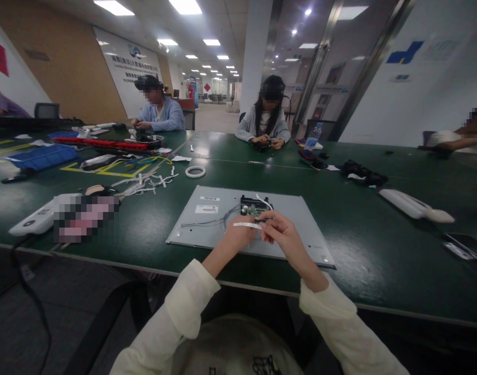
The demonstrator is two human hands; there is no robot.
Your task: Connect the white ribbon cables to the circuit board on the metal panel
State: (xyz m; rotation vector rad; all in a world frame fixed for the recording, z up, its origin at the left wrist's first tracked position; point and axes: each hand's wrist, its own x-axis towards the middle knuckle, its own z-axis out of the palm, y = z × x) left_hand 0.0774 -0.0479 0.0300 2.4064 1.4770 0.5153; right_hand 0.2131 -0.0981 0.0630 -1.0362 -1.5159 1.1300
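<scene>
A flat grey panel (207,237) lies on the green table in front of me. On its upper middle is a small green circuit board (254,210) in a black frame, with grey cables (207,224) running left from it. My left hand (242,233) is over the panel just below the board, its fingertips hidden. My right hand (279,229) has thumb and fingers pinched together at the right end of a thin white strip (246,225), which passes across the back of my left hand. Another white strip (264,202) curves up beside the board.
A roll of white tape (195,172) and tangled white strips (148,183) lie left of the panel. Further left are a white device (43,213) and a blue tray (43,157). A white device (410,204) lies right. Two people sit across the green table (363,239).
</scene>
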